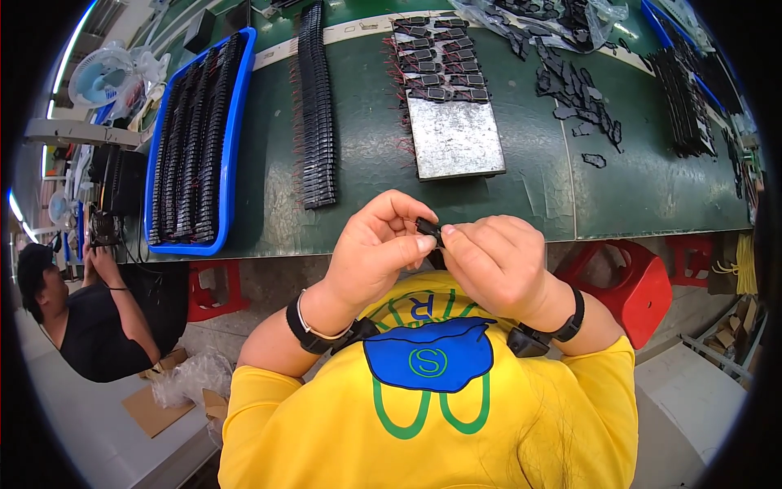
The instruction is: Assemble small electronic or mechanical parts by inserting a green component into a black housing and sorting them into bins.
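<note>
Both hands met just off the near edge of the desk (366,175). A small black part (427,228) sat between them, its long axis slanting from far left to near right. Left hand (373,251): grip closed on the part, thumb on the near side, forefinger on the far side. Right hand (501,257): thumb and forefinger pinched together at the part's near-right end; could not tell whether this grip held the part itself or something thin at its tip. Fingertips of both hands were about equally near; the part lay left of the right grip.

Desk surface: dark green, smooth, slightly glossy. Straight ahead, a flat rectangular metal block (456,143), dull silver and scuffed; on its far portion, two columns of black wired units (444,69), red leads trailing left. Left of it, a long narrow row of ribbed black pieces (318,114), then a blue plastic tray (231,171) with similar rows lengthwise. Far right, thin flat black pieces (574,94) lay in a loose heap, with crinkled clear plastic (609,15) beyond
</note>
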A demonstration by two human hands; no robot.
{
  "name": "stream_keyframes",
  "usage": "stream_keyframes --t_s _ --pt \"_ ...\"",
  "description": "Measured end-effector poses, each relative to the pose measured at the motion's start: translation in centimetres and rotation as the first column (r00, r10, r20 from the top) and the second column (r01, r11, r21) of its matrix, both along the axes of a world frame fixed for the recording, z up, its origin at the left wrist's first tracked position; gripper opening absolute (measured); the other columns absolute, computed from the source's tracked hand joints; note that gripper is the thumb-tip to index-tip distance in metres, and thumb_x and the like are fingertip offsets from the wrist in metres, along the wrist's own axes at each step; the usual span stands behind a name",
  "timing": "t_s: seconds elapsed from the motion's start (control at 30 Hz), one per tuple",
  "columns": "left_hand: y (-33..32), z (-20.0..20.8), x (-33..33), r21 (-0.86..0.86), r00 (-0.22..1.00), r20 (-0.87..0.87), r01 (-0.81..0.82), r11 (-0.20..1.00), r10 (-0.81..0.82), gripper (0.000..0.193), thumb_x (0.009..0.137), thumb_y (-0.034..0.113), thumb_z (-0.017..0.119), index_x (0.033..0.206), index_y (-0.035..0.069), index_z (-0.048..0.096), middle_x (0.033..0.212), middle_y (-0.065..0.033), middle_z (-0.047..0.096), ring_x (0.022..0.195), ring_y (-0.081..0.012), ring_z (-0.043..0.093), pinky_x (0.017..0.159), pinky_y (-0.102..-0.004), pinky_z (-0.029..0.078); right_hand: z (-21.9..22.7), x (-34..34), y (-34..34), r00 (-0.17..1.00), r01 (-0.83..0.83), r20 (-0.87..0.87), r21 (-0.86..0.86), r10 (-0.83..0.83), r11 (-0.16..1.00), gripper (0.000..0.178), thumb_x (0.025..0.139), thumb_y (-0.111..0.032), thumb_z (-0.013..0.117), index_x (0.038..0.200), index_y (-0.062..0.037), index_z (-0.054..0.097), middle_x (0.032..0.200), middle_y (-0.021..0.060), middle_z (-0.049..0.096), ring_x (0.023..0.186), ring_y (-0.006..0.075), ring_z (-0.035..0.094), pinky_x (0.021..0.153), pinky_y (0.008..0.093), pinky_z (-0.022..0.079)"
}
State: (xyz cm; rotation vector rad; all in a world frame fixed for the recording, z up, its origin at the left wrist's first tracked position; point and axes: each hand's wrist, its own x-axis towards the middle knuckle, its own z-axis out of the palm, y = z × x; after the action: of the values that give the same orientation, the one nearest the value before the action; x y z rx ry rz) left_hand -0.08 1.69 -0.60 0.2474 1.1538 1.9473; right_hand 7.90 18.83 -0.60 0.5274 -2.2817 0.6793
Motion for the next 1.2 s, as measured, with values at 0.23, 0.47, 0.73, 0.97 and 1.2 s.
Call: stream_keyframes --t_s 0.23,0.47,0.73,0.97,1.2 --pt "0.4 0.0 0.6 -0.04 0.997 -0.05 -0.064 0.997 0.062 0.024 0.081 -0.003 0.057 0.104 0.0 0.054 0.082 -0.0045 0.056 0.066 -0.0091 0.05 0.059 -0.0218 0.04 -0.3 -0.1 -0.3 0.999 0.031 0.011 0.003 -0.031 1.0 0.027 0.061 0.005 0.07 0.086 0.002 0.061 0.072 0.0099 0.062 0.057 0.0236 0.059 0.049 0.031 0.047" --pt "0.9 0.2 1.0 -0.086 0.989 -0.103 -0.117 0.989 0.108 0.024 0.082 -0.001 0.051 0.106 -0.001 0.052 0.081 -0.0033 0.054 0.065 -0.0078 0.046 0.058 -0.0204 0.037 -0.7 -0.2 -0.4 0.999 0.048 0.013 0.008 -0.049 0.999 0.027 0.059 0.004 0.069 0.085 0.0019 0.061 0.069 0.0088 0.059 0.053 0.0233 0.057 0.046 0.0314 0.045" --pt "1.2 0.4 1.1 -0.129 0.95 -0.297 -0.14 0.982 0.096 0.023 0.085 -0.002 0.048 0.107 0.0 0.05 0.083 0.0016 0.049 0.07 -0.0028 0.042 0.061 -0.0181 0.036 -0.9 -0.3 -0.6 0.998 0.059 0.03 -0.051 -0.058 0.997 0.026 0.059 0.004 0.07 0.083 0.0017 0.061 0.068 0.0086 0.058 0.052 0.0232 0.056 0.046 0.0316 0.044" --pt "1.1 0.3 0.9 -0.13 0.959 -0.269 -0.129 0.983 0.091 0.021 0.084 0.0 0.049 0.105 -0.001 0.051 0.079 -0.0004 0.051 0.065 -0.0052 0.044 0.058 -0.019 0.036 -1.1 -0.2 -0.4 0.998 0.053 0.048 -0.105 -0.048 0.993 0.024 0.06 0.004 0.071 0.083 0.0019 0.062 0.067 0.0092 0.059 0.053 0.0237 0.058 0.047 0.0318 0.045" --pt "0.8 0.3 0.8 -0.133 0.956 -0.282 -0.119 0.984 0.077 0.02 0.085 0.0 0.05 0.105 -0.001 0.052 0.078 -0.0009 0.051 0.062 -0.0058 0.044 0.055 -0.0189 0.034 -1.1 -0.1 -0.3 0.997 0.035 0.073 -0.151 -0.024 0.988 0.023 0.062 0.004 0.071 0.084 0.0022 0.062 0.069 0.0105 0.061 0.054 0.0246 0.059 0.048 0.0321 0.046"
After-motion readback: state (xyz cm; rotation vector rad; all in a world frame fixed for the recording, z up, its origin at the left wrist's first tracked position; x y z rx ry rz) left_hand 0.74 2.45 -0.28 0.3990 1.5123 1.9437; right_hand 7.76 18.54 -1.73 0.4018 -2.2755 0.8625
